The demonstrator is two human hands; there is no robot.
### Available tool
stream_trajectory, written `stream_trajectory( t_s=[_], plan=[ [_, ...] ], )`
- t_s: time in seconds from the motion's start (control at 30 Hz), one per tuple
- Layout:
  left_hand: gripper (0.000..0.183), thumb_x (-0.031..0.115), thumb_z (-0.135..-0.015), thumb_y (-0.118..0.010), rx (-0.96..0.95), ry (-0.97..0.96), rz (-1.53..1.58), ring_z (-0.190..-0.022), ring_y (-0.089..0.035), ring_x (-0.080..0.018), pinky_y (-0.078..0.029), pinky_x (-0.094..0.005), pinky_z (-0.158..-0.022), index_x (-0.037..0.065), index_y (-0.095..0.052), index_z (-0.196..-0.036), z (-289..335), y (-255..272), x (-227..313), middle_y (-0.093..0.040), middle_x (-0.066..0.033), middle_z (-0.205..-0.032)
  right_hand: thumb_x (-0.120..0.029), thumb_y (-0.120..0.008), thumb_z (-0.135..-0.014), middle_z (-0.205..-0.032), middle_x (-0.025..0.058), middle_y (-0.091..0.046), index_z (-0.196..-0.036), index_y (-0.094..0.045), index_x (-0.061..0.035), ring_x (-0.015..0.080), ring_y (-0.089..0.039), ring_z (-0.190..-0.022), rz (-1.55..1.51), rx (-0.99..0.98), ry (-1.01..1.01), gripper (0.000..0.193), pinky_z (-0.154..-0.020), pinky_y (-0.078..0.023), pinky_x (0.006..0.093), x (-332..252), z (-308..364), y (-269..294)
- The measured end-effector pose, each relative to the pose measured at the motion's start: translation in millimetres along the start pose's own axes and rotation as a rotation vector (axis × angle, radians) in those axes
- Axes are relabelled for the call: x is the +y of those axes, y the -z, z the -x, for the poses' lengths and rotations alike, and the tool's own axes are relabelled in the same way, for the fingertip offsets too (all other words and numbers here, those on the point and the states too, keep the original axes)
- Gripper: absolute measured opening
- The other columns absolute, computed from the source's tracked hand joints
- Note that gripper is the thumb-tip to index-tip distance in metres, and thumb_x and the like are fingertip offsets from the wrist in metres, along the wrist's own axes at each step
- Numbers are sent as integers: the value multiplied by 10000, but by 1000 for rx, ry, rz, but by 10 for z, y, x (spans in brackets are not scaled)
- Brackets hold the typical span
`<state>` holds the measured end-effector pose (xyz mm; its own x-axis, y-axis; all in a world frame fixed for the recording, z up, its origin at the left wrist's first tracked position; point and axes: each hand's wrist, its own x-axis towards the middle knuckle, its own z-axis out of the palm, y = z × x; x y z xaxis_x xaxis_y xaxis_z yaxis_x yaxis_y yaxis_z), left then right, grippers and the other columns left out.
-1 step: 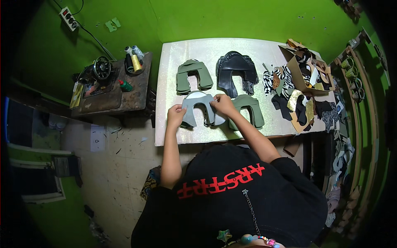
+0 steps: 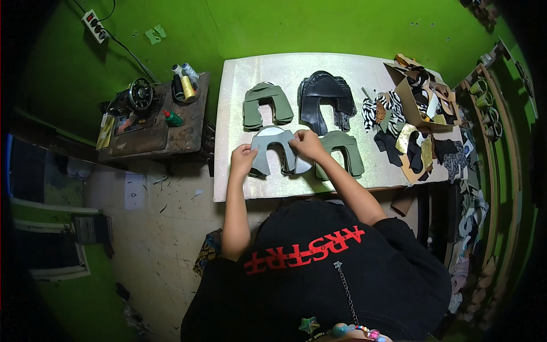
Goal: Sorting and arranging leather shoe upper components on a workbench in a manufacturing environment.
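A grey U-shaped cut piece [image 2: 262,151], leather-like, lies at the near middle of the table on a stack of similar pieces. White edges show from under it at the top and lower right. My left hand [image 2: 243,159] pinches its left edge between thumb and fingers. At its upper right edge, my right hand [image 2: 308,144] is closed in a pinch too. An olive-green stack of U-shaped pieces [image 2: 252,107] sits beyond my left hand, and a black stack [image 2: 318,90] beyond my right. Another green stack [image 2: 354,154] is partly covered by my right wrist.
The pale, glittery table [image 2: 233,74] stands against a green wall. At its right end, a cardboard box [image 2: 409,104] overflows with scraps, with more patterned scraps [image 2: 393,108] around it. To the left is a sewing machine table [image 2: 145,139] holding thread cones [image 2: 187,85] and a green bottle [image 2: 173,118].
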<state>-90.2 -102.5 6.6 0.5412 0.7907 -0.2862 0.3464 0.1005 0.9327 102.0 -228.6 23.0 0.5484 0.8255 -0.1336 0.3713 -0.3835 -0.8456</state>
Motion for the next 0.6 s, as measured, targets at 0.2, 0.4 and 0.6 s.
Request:
stream_trajectory(
  t_s=[0.2,0.4,0.6],
  plan=[
    [77,98,-814,-535,-203,31,446,-704,-545,-100,-438,-222,-670,42,-509,-859,336,-51,541,-566,-18,-787,-226,-647,-696,-733,118,-591,-927,-570,-6,276,-590,-688,-67,54,105,328,-651,-452,344,-177,130,75],
    [52,76,-832,-513,-149,-247,637,-697,-520,-62,-433,-209,-641,50,-471,-848,533,-40,902,-552,-29,-800,-214,-622,-732,-808,113,-590,-983,-551,-5,233,-579,-755,-71,264,349,334,-697,-445,334,-441,193,152],
    [217,212,-904,-448,-160,-301,493,-843,-517,-107,-422,-233,-735,19,-537,-950,617,-280,888,-535,-37,-905,-198,-615,-748,-848,108,-630,-982,-589,29,122,-576,-751,-154,-231,413,327,-666,-448,264,-1100,427,348]
  ],
)
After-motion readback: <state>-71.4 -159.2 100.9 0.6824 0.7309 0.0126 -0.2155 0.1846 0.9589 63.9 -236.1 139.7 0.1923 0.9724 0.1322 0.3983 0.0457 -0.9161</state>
